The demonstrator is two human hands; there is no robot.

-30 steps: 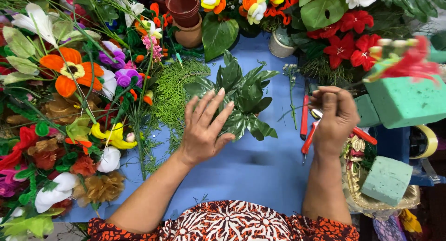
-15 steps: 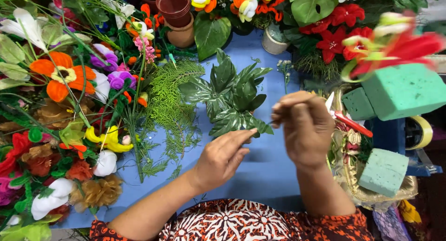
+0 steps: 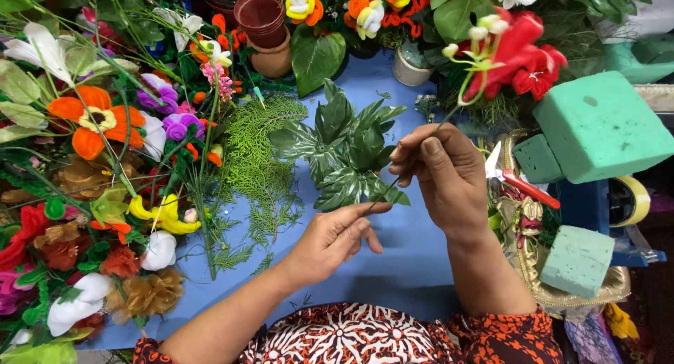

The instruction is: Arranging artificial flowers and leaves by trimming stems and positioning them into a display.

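The flower stem (image 3: 421, 150) ran diagonally from frame centre to upper right. The right hand (image 3: 442, 178) pinched its middle; the left hand (image 3: 333, 241) pinched its lower end.

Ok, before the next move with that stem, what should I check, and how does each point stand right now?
1. Right hand pinches the thin stem: ok.
2. Left hand meets the stem's lower end: ok; firm grip: cannot tell.
3. Red flower joined to this stem: cannot tell, other blooms crowd it.
4. Red-handled scissors lie just beside the right hand, untouched: ok.
5. Large green foam block lies beyond the scissors: ok.
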